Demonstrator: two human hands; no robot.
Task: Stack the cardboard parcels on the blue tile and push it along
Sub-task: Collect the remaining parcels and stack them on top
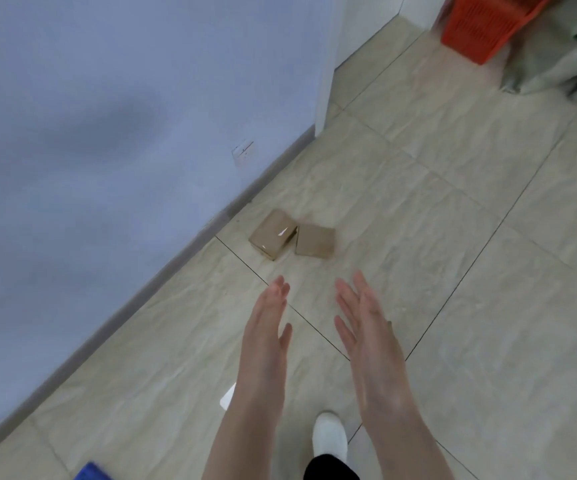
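Observation:
Two small cardboard parcels lie side by side on the beige floor close to the wall: a taped parcel point(272, 234) on the left and a plain parcel point(315, 241) touching its right side. My left hand point(267, 327) and my right hand point(366, 323) reach forward, palms facing each other, fingers straight, short of the parcels and holding nothing. A corner of the blue tile point(92, 472) shows at the bottom left edge, mostly cut off by the frame.
A pale blue wall point(107, 133) with a grey skirting runs diagonally on the left. An orange plastic crate point(481, 26) and grey sacks point(564, 53) stand at the far right. My white shoe point(328, 433) is below my hands.

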